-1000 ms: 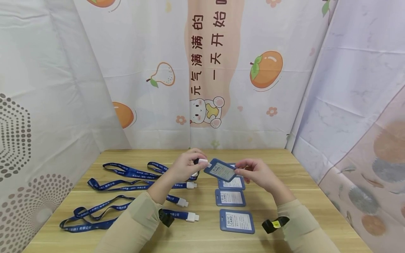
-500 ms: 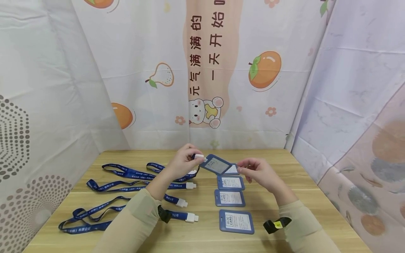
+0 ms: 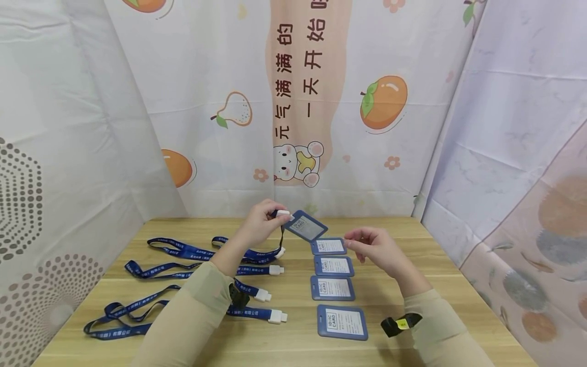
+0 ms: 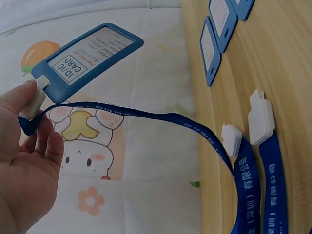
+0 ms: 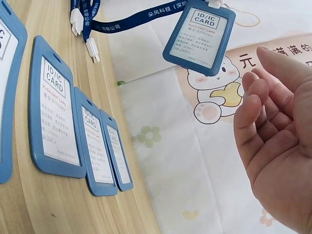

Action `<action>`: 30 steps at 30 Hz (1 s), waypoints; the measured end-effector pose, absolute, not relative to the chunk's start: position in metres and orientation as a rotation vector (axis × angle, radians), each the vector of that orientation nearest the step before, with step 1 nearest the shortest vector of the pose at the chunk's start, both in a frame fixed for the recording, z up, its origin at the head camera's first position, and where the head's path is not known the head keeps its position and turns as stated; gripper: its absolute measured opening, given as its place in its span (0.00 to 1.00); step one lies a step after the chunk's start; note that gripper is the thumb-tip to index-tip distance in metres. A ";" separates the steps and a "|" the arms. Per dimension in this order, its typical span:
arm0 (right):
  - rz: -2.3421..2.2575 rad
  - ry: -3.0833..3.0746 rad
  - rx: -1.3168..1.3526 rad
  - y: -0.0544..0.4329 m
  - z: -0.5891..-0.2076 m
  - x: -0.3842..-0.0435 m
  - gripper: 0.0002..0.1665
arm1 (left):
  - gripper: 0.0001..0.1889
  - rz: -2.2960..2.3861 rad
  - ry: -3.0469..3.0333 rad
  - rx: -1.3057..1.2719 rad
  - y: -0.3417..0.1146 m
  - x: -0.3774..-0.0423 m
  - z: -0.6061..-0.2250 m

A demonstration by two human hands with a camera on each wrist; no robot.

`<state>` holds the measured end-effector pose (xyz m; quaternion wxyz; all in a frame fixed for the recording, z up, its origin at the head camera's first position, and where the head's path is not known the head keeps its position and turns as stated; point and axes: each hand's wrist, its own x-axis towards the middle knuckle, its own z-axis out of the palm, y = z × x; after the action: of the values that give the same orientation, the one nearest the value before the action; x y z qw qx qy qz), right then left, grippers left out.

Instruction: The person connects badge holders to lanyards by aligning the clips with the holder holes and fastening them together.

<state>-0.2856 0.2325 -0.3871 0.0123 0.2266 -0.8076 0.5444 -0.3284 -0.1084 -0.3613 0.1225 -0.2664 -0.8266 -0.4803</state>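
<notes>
My left hand (image 3: 261,223) pinches the white plastic clip (image 4: 35,103) of a blue lanyard (image 4: 146,113) between thumb and fingers. From that clip a blue ID card holder (image 3: 306,225) is held up in the air, tilted, above the far part of the table. The lanyard's strap runs down from the hand to the table. My right hand (image 3: 378,251) holds nothing; in the right wrist view its fingers are loosely bent and the thumb is apart from them. It hovers at the right end of the farthest card holder lying on the table (image 3: 329,246).
Several blue card holders (image 3: 342,322) lie in a column on the wooden table (image 3: 293,351). To their left, several blue lanyards (image 3: 124,334) are laid out with white clips (image 3: 277,316) pointing right. A printed curtain (image 3: 206,168) hangs behind the table.
My right hand has let go of the card holder. My left hand has moved up and left with the clip and holder, uncovering the farthest holder on the table.
</notes>
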 end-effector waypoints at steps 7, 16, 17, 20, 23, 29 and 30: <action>1.689 -2.530 0.683 0.232 -0.386 -0.287 0.11 | 0.10 -1.349 -2.428 -0.686 -0.117 -0.343 -0.352; 1.690 -2.542 0.636 0.228 -0.383 -0.288 0.14 | 0.15 -1.328 -2.480 -0.522 -0.131 -0.360 -0.337; 1.689 -2.549 0.628 0.227 -0.383 -0.289 0.16 | 0.15 -1.329 -2.480 -0.513 -0.133 -0.362 -0.335; 1.711 -2.556 0.583 0.222 -0.381 -0.294 0.17 | 0.15 -1.333 -2.468 -0.489 -0.137 -0.367 -0.332; 1.793 -2.522 0.538 0.215 -0.378 -0.302 0.19 | 0.15 -1.344 -2.461 -0.466 -0.142 -0.370 -0.330; 2.043 -2.399 0.447 0.197 -0.377 -0.317 0.23 | 0.17 -1.398 -2.494 -0.381 -0.152 -0.372 -0.333; 2.079 -2.380 0.432 0.194 -0.377 -0.319 0.23 | 0.17 -1.410 -2.499 -0.367 -0.154 -0.373 -0.334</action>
<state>-0.3195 0.1936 -0.3775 -0.0240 0.1355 -0.7461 0.6515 -0.3729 -0.1535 -0.3340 0.1241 -0.1258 -0.8572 -0.4836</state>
